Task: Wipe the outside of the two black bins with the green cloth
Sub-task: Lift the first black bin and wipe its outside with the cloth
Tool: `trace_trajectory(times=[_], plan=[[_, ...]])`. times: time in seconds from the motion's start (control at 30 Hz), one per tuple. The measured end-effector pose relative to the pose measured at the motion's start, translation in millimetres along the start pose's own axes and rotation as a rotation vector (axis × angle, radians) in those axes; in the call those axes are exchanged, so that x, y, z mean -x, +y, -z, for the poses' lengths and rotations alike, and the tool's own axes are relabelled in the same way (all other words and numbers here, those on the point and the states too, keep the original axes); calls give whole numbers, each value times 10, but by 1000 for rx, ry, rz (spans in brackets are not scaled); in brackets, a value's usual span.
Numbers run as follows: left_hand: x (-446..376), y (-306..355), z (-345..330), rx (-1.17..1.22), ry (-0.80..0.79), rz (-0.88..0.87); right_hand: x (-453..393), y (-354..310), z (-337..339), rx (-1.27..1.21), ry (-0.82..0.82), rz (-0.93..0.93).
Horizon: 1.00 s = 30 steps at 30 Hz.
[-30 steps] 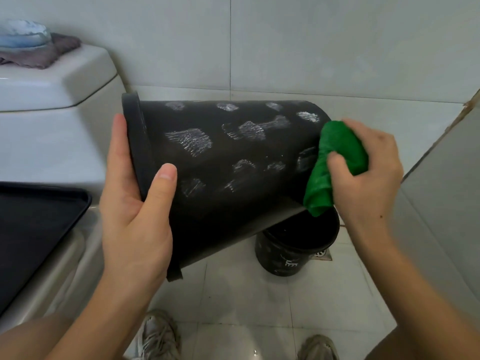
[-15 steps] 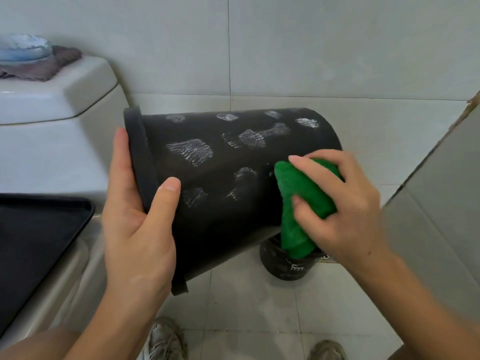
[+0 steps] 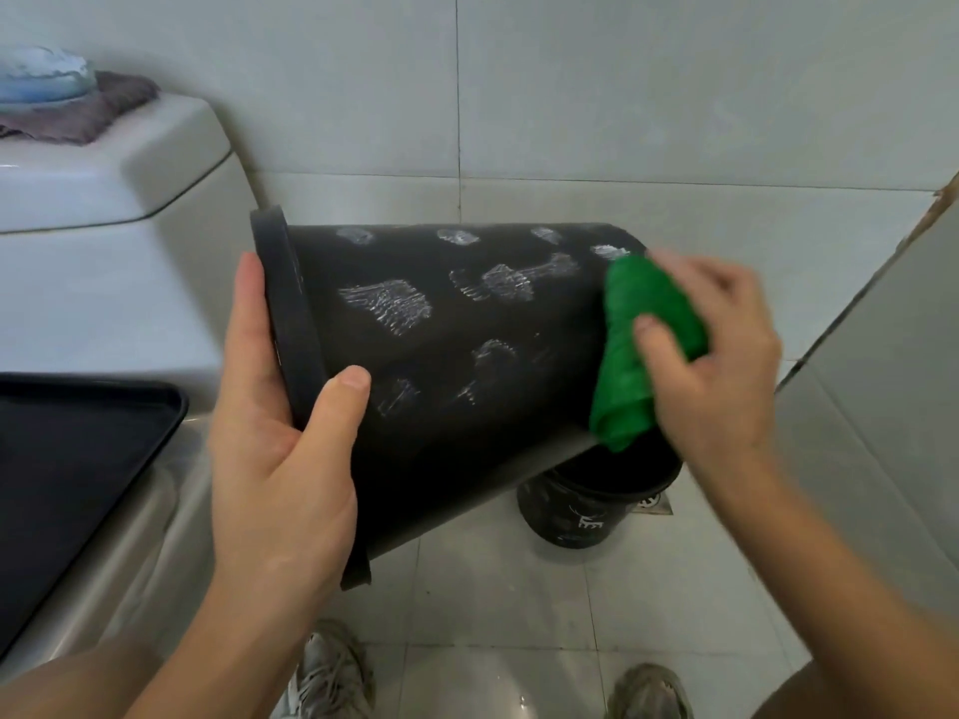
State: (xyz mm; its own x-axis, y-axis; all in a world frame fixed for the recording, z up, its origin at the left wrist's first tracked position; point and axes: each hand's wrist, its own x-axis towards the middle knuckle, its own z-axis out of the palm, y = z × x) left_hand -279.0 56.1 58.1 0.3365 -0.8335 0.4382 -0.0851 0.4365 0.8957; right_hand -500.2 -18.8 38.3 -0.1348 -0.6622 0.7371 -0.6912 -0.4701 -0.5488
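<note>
The larger black plastic bin (image 3: 456, 365), a tapered round bucket with a thick rolled rim, is held in the air on its side, its rim toward the left and its closed base toward the right, above the pale tiled floor (image 3: 498, 594). Its matte dark wall is blotched with whitish, streaky smudges, the biggest a scratchy patch near the rim end and a longer smear toward the base. The left hand (image 3: 280, 459) grips it at the rim, thumb curled over the outer wall and fingers hidden behind the rim. The right hand (image 3: 721, 355) clutches a bunched bright green cloth (image 3: 633, 355), thumb pressing into the fabric, and holds it against the wall close to the base; a loose fold hangs down past the lower edge. Beneath that end a smaller black plastic bin (image 3: 586, 516) stands upright on the floor, its side marked with faint white print and smears. A white ceramic toilet tank (image 3: 104, 179) sits to the left.
</note>
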Motion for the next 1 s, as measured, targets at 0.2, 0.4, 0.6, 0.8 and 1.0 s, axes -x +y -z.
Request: trace_trajectory(times=[0.2, 0.4, 0.6, 0.8, 1.0], plan=[[-55, -11, 33, 82, 28, 7, 95, -179, 22, -51, 13, 29], [-54, 5, -20, 113, 29, -3, -81, -63, 104, -37, 105, -29], [-3, -13, -82, 34, 2, -22, 214, -314, -57, -55, -143, 217], [87, 25, -137, -35, -1, -34, -136, -79, 14, -39, 99, -197], [52, -69, -176, 29, -12, -37, 481, -623, -209, -133, -131, 272]])
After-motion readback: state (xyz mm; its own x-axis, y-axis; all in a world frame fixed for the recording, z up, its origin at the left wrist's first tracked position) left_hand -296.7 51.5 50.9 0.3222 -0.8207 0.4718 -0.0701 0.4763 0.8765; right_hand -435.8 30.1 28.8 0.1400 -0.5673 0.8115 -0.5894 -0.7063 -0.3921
